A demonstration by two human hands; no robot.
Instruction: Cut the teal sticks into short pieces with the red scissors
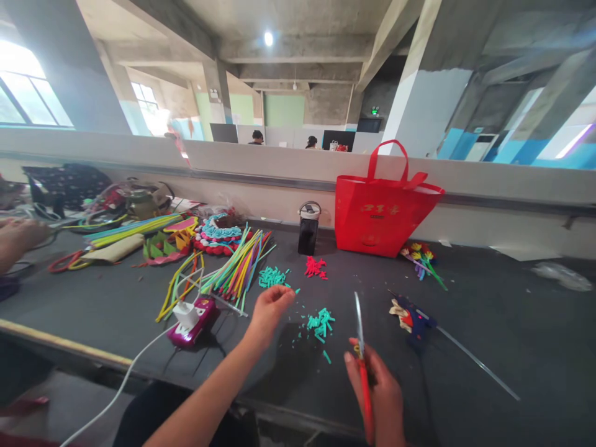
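My left hand [272, 310] is closed in a pinch above the dark table, with a small teal piece [297, 291] at its fingertips. Just behind it lies a pile of teal pieces [272, 277], and a small heap of red pieces [315, 267] sits to the right of that. A second scatter of teal cut pieces [320, 324] lies between my hands, with one piece apart near the front. My right hand [379, 388] is wrapped round red-handled scissors [359, 320], blades pointing up and away from me.
Long coloured pipe-cleaner-like sticks [239, 267] lie left, behind a purple power strip [193, 323] with a white plug and cable. A dark bottle [308, 230] and red bag [382, 214] stand at the back. Right lies a small craft figure [412, 316] on a rod. Another person's hand [21, 239] shows far left.
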